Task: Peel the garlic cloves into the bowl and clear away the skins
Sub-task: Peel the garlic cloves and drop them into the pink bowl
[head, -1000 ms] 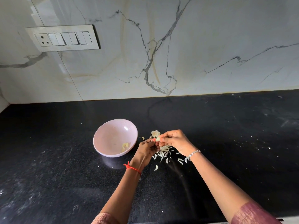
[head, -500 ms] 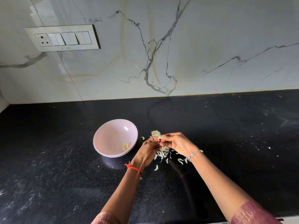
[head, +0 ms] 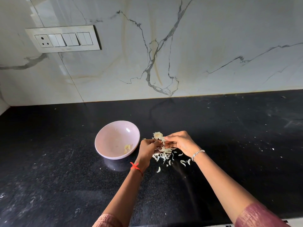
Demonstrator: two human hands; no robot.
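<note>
Logging my hands: left hand (head: 148, 149) and right hand (head: 178, 142), forearms angled inward, fingertips meeting just right of the bowl (head: 105, 133), both pinching one garlic clove (head: 163, 139) above the skins (head: 165, 155) scattered on the desk (head: 65, 177). Peeled cloves (head: 127, 147) lie inside the bowl.

left hand (head: 148, 150), right hand (head: 180, 143), seemingly parted slightly

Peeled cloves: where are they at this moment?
In the head view, the peeled cloves lie inside the pink bowl, low on its right inner wall, just left of the left hand.
</note>
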